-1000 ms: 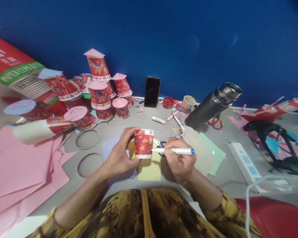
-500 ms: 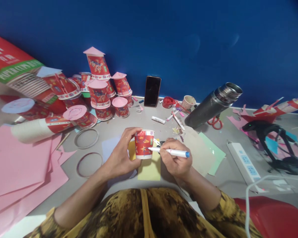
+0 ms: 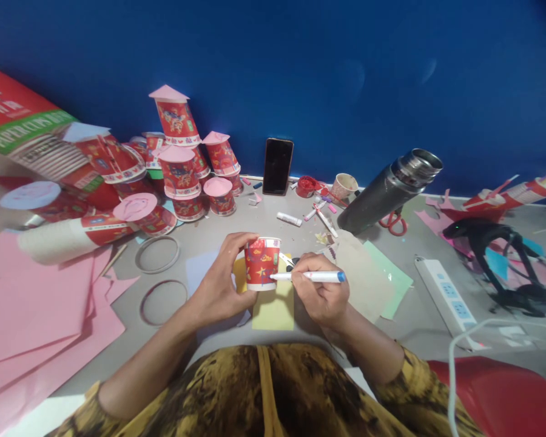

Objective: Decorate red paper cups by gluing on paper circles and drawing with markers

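Note:
Upright in my left hand [image 3: 222,282] is a red paper cup [image 3: 260,264] with a printed pattern and a white rim, gripped between thumb and fingers from its left side. My right hand [image 3: 321,288] pinches a white marker pen [image 3: 316,277] with a blue end, held level. The pen's tip meets the lower right of the cup's wall, beside blue marks and a yellow star. Under the cup lies a yellow sheet [image 3: 273,312]. Scissors [image 3: 286,261] show partly behind my right hand.
Decorated cups with pink paper tops [image 3: 179,173] stand stacked at the back left, near pink sheets [image 3: 36,291] and tape rings [image 3: 158,254]. A phone [image 3: 277,167] leans on the blue wall. Rightward are a dark flask [image 3: 382,194], a power strip [image 3: 446,297] and a black headband-like device [image 3: 505,261].
The cup and my left hand have shifted very slightly left. The pen tip has moved a little left and down across the cup's wall.

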Demonstrator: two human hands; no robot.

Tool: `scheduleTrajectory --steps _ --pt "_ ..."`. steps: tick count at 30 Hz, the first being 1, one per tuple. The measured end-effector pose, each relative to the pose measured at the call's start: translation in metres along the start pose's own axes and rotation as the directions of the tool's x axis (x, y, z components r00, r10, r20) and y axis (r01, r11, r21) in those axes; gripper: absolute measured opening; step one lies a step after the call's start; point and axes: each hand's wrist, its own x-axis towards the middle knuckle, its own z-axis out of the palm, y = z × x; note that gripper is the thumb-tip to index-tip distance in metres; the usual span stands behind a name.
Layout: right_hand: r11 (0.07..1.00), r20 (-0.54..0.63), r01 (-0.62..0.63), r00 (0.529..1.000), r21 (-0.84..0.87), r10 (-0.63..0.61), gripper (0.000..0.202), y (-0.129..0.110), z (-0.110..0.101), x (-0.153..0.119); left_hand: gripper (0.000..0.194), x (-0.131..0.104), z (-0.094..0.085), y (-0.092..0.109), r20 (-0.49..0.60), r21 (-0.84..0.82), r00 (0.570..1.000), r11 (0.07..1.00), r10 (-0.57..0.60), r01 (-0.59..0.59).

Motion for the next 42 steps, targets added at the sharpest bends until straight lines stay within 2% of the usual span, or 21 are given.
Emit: scheduleTrajectory --steps 3,9,15,21,26,32,37,42 --pt "1.0 -0.019 0.007 1.0 -0.009 -0.007 0.011 0.0004 0.0001 0.0008 0.084 0.0002 -0.0004 0.0018 0.018 0.022 1.0 1.0 0.009 -0.01" --pt "1.0 0.02 0.008 1.0 -0.002 -0.008 0.01 -0.0011 -0.0005 0.0014 0.085 -0.0019 0.0021 -0.0008 -0.024 -0.026 1.0 1.0 -0.01 0.009" --pt "0.999 -0.02 0.038 0.999 -0.015 -0.038 0.011 -0.0012 0.0002 0.0016 0.081 -0.0021 0.0018 -0.0001 -0.02 -0.053 0.999 0.998 -0.035 0.034" --pt "0.999 0.021 0.009 1.0 0.033 -0.01 0.011 -0.0008 -0.0014 0.0018 0.079 -0.0011 0.0022 0.0012 -0.029 -0.059 0.998 0.997 -0.056 0.054" --pt "0.999 -0.033 0.034 0.999 0.026 -0.033 0.012 -0.001 -0.0006 0.0023 0.082 -0.0019 0.0023 0.002 -0.011 -0.062 0.998 0.996 -0.059 0.058" --pt "0.999 0.038 -0.003 0.999 0.045 0.001 0.011 -0.0016 -0.002 0.0015 0.084 -0.0025 0.0027 0.0004 -0.031 -0.057 0.998 0.997 -0.047 0.045" --pt "0.998 -0.016 0.062 0.998 0.015 -0.061 0.01 -0.0005 -0.0011 0.0021 0.081 -0.0034 0.0027 -0.0009 -0.01 -0.044 0.999 0.998 -0.047 0.046" --pt "1.0 0.056 -0.019 0.998 0.012 0.018 0.012 -0.0017 -0.0022 0.0019 0.084 -0.0027 0.0032 -0.0009 -0.001 -0.05 0.998 0.997 -0.056 0.056"
